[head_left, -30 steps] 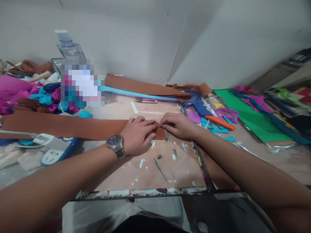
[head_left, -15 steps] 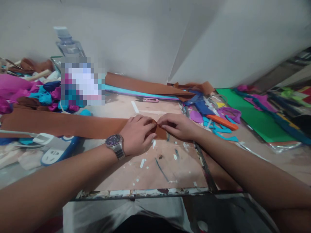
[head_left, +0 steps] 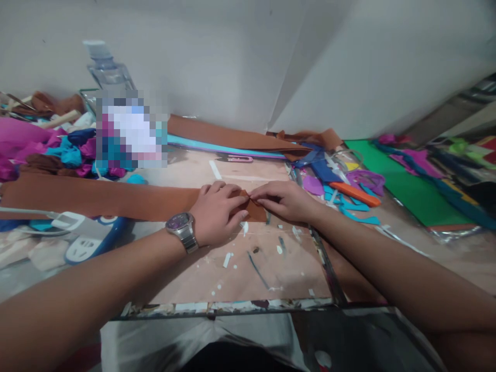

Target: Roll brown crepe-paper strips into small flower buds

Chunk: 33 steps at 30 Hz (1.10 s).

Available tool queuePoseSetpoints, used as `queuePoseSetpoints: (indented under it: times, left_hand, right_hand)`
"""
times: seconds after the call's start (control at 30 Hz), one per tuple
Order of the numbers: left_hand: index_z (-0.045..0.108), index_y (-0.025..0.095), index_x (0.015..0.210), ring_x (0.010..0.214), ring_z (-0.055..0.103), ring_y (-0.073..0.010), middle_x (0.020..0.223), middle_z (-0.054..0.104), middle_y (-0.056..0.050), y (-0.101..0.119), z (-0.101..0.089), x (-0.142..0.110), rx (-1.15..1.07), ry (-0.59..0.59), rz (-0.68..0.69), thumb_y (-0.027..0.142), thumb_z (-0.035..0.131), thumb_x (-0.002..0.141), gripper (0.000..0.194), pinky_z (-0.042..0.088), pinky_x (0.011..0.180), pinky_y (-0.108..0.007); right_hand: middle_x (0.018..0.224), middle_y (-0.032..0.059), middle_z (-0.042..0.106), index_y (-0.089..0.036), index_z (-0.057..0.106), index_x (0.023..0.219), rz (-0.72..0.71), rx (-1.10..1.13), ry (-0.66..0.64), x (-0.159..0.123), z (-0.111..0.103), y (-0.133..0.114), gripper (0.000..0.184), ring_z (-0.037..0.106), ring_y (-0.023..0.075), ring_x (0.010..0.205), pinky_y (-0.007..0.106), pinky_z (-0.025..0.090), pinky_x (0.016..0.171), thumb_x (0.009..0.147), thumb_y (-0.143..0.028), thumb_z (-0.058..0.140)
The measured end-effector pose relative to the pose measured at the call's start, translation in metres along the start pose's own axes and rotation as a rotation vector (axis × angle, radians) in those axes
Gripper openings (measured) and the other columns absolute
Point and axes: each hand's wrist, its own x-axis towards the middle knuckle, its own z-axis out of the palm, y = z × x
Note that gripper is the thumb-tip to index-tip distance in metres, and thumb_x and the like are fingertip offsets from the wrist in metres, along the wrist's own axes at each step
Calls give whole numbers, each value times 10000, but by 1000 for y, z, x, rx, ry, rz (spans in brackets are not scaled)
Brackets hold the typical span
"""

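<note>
A long brown felt strip point(head_left: 96, 199) lies across the worktable from the left edge to its middle. My left hand point(head_left: 219, 214), with a wristwatch on the wrist, presses down on the strip's right end with curled fingers. My right hand point(head_left: 281, 200) pinches the same end of the strip between thumb and fingertips, touching my left fingers. The tip of the strip shows as a small brown patch between the two hands. Both hands rest on a glass pane point(head_left: 271, 268) dotted with dried glue.
Crumpled magenta and teal scraps point(head_left: 46, 147) pile up at the left, with a plastic bottle point(head_left: 108, 72) behind them. A white and blue tool point(head_left: 83, 237) lies left of my left arm. Coloured foam offcuts point(head_left: 349, 191) and a green sheet point(head_left: 403, 186) lie to the right. More brown strips point(head_left: 225, 137) run along the wall.
Both hands have stayed on the strip's end; my right fingertips have pinched in slightly closer to my left hand. The view has shifted a little.
</note>
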Motion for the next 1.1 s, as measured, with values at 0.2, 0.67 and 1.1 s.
queuePoseSetpoints:
  times: [0.2,0.67,1.1]
  left_hand:
    - [692,305,1358,1262,506,-348,1463,626,-73,0,0,0,-10,-5,-1,460,507,1027,410,384,1002,-560]
    - [661,276,1401,1263,510,-348,1459,627,-82,0,0,0,8,3,21,455,504,1029,442,390,1008,-563]
    - [679,286,1348,1248,522,-350,1448,628,-82,2,-2,-1,4,0,27,448,511,1021,402,390,996,-564]
  right_hand:
    - [1165,52,821,-251,793,1088,-16,27,-15,0,0,0,180,775,227,1087,377,610,961,987,-240,644]
    - [1075,72,808,-227,780,1063,57,70,38,3,2,-6,155,756,216,928,341,589,828,976,-293,670]
    - [1117,74,763,-262,799,1102,-64,46,25,2,2,-4,197,731,227,1013,387,595,901,998,-256,632]
